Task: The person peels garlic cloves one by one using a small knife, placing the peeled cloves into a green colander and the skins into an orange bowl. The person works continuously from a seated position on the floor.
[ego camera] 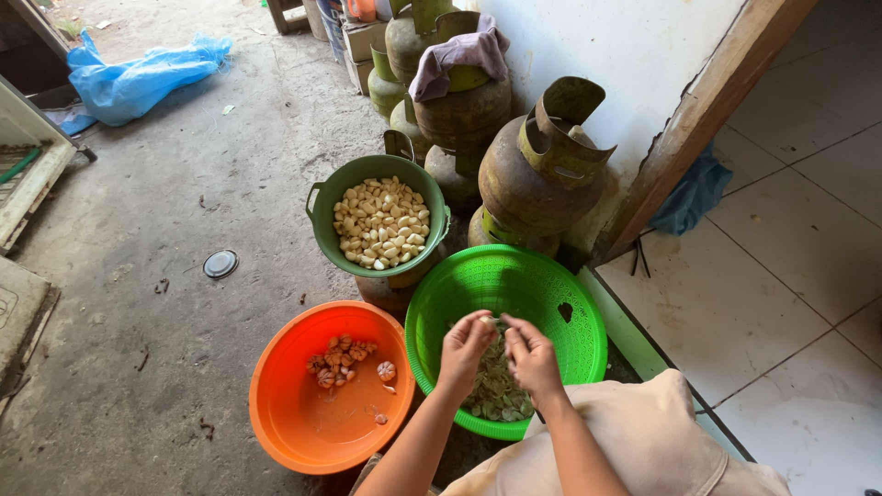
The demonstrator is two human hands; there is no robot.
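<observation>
floor (165, 276): bare concrete, dusty; white tiles off to the right past a wooden door post.
gas cylinders (542, 174): rusty green stack against the wall, purple cloth (459, 53) draped over one.
blue plastic sheet (138, 78): crumpled, far upper left, well apart from the bowls.
green basket (551, 294): bright, perforated, on the floor right below both hands; pile of pale peels (496, 390) inside.
orange basin (294, 413): just left of the basket, rims touching; few unpeeled reddish garlic cloves (340, 358) at its bottom.
dark green bucket (322, 230): behind both, filled with peeled white cloves (381, 225).
left hand (464, 349): forearm up from bottom edge, wrist bent, fingers curled inward over the basket; grip narrow, pinched on a small clove (489, 321) at the fingertips.
right hand (533, 358): mirrors the left, knuckles up, thumb and forefinger pinched at the same clove, tips nearly meeting the left's.
clove: between both hands' fingertips, above the peels; mostly hidden, peel state cannot tell.
round dark lid (220, 264): flat on the floor, left of the bucket, apart.
</observation>
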